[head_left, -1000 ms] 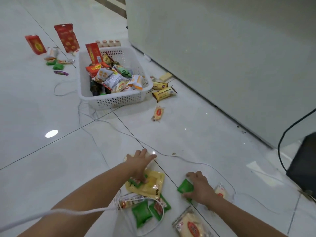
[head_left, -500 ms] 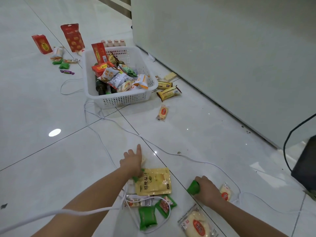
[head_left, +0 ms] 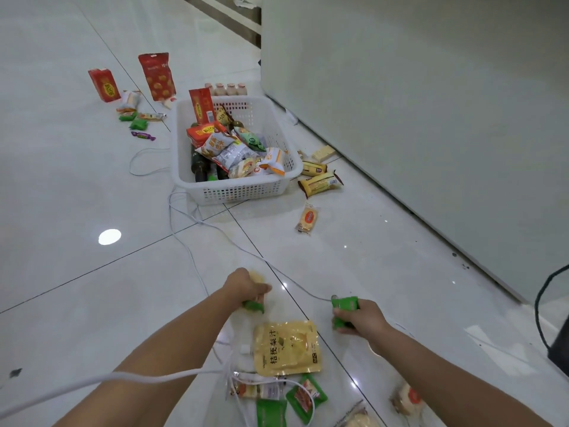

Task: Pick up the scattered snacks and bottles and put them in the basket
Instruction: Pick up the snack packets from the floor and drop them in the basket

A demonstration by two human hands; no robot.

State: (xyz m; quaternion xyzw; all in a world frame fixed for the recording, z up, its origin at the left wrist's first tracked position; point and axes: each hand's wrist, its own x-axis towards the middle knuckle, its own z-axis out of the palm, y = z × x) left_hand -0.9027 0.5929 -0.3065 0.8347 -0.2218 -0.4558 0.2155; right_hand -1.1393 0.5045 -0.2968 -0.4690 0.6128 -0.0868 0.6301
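Both hands low over the glossy white tiled floor [head_left: 77,195]. On one side the left hand [head_left: 246,289], fingers curled tight round a small green foil packet [head_left: 254,306], with something pale yellow at the knuckles, too blurred to name. On the other side the right hand [head_left: 360,317], fingers wrapped round a second green foil packet [head_left: 345,303]. Between the two hands and nearer to the camera, a flat yellow drink pouch [head_left: 286,348] with dark print, flat on the floor, touched by neither hand. Below it, more green packets [head_left: 271,412] under a thin white cable [head_left: 184,241]. Far ahead, well apart from both hands, the white perforated plastic basket [head_left: 240,192], already holding snack bags and dark bottles. Just beside its right wall, yellow-brown wrapped bars [head_left: 320,183]; a little nearer, a small clear packet with an orange label [head_left: 308,218]. Left of the basket, a tall red pouch [head_left: 157,77], upright.
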